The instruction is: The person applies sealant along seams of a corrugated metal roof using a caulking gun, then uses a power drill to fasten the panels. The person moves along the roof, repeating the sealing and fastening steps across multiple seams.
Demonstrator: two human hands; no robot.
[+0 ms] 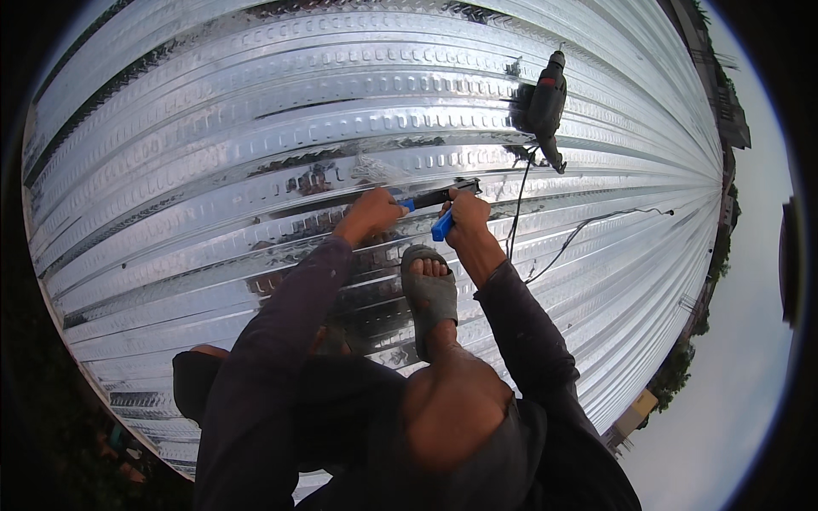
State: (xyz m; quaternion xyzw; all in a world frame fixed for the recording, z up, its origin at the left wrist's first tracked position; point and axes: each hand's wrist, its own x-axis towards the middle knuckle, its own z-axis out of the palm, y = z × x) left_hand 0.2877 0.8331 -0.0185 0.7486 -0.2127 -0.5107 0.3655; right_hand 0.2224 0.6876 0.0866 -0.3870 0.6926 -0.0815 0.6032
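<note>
A two-handled tool with blue grips and a dark metal head, which looks like a hand riveter [436, 198], is held between my hands just above the metal roof sheet [247, 115]. My left hand [372, 213] is closed round the end of one handle. My right hand [469, 215] grips the other handle close to the head, and its blue end [441, 226] sticks out below the fingers. The two handles are spread apart. My fingers partly cover the head, so I cannot tell whether it touches the sheet.
A dark power drill [547, 102] lies on the ribbed sheet ahead, to the right. Its black cable [516, 217] trails back past my right arm, and another length of cable [579, 228] runs right. My sandalled foot [429, 289] stands just below my hands. The roof edge [720, 213] curves along the right.
</note>
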